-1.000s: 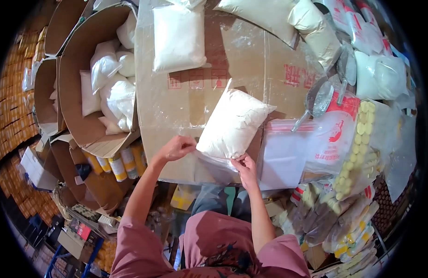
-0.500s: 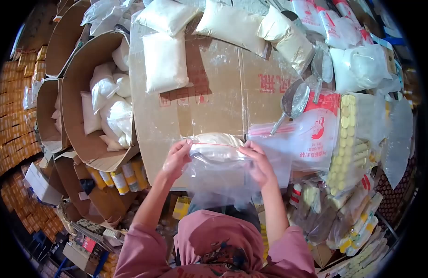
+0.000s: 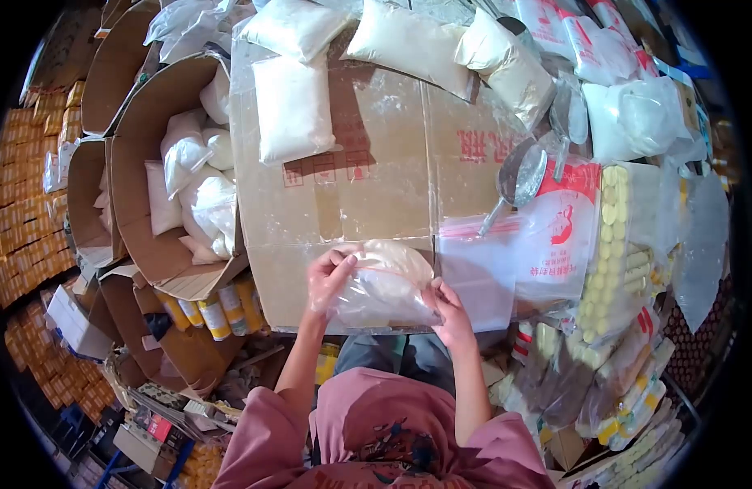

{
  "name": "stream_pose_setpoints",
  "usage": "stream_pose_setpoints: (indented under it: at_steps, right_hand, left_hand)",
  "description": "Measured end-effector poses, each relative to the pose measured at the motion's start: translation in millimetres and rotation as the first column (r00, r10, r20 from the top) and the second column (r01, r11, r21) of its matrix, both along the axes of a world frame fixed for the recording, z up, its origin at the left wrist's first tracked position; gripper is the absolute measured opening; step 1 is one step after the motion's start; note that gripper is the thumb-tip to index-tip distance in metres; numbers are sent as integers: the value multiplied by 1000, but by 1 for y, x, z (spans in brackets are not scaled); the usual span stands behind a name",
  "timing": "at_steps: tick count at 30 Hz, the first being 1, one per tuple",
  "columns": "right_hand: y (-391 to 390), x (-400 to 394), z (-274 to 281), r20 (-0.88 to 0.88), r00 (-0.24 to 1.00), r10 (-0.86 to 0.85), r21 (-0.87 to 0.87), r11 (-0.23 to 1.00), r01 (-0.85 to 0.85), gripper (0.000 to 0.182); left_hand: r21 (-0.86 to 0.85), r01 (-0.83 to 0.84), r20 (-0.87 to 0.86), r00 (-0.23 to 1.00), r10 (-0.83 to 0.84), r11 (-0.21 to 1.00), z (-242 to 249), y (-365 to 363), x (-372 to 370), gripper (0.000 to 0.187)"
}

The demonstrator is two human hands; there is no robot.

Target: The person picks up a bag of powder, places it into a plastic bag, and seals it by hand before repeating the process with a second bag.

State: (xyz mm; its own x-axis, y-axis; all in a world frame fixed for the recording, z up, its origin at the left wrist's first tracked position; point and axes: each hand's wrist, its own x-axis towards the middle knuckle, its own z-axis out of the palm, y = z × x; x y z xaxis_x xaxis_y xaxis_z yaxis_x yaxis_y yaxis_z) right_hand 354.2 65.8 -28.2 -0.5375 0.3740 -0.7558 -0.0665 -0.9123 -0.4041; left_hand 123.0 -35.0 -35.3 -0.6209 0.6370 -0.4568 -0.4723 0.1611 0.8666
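Near the front edge of the cardboard sheet (image 3: 376,196), a clear plastic zip bag (image 3: 384,285) with a reddish seal line holds something pale and powdery. My left hand (image 3: 329,281) pinches its left upper corner. At the opposite side, my right hand (image 3: 452,316) grips the lower right edge with fingers closed. Just right of the bag lies a stack of flat, clear zip bags (image 3: 478,281) with pink-red seals. A metal scoop (image 3: 520,175) rests above that stack, beside a red-and-white printed bag (image 3: 559,232).
Filled powder bags (image 3: 294,106) line the back of the cardboard. An open carton (image 3: 131,187) at left holds several white bags. More scoops (image 3: 567,114) lie at back right, near packs of yellow round items (image 3: 611,236). Packaged goods (image 3: 588,375) crowd the lower right.
The zip bag's loose lower part, hanging over the edge before, is now gathered up and tilted. My right hand has moved down along its side; my left hand has shifted slightly right.
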Motion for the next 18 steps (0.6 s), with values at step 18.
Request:
stream_pose_setpoints:
  at_steps: [18]
  right_hand:
    - [-120, 50, -5, -10, 997, 78, -124, 989, -79, 10]
  left_hand:
    - [-338, 149, 161, 982, -99, 929, -20, -146, 32, 46]
